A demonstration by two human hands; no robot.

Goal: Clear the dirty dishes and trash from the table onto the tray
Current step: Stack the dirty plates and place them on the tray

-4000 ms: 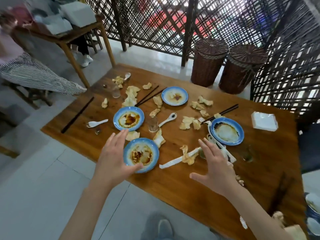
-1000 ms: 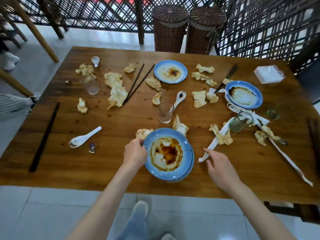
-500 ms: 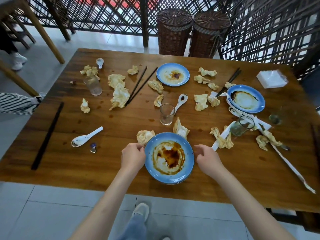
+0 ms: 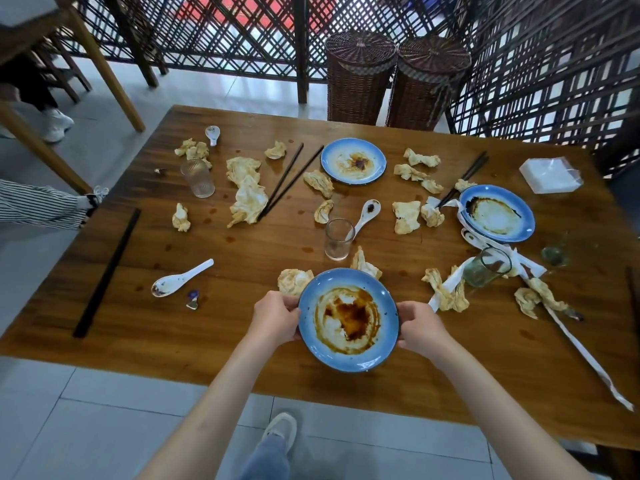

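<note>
You are standing at the near edge of a wooden tabletop [image 4: 145, 341] littered with dirty dishes and crumpled napkins. Beyond its far edge two lidded wicker baskets [image 4: 360, 77] are standing side by side against a lattice screen. You are holding the nearest blue plate [image 4: 348, 351], smeared with brown sauce, at the near middle of the tabletop; whether a second plate lies beneath it you cannot tell. Your left hand [image 4: 275, 318] is gripping its left rim, your right hand [image 4: 419, 329] is gripping its right rim, each grip curled round the edge. Two more blue plates are lying farther off: one [image 4: 353, 161] at the far middle, one [image 4: 495, 213] to the right. A clear glass [image 4: 338, 239] is standing just behind your plate, a ribbed glass [image 4: 197, 178] at the far left. A white spoon [image 4: 180, 278] is lying to the left, near black chopsticks [image 4: 107, 271].
</note>
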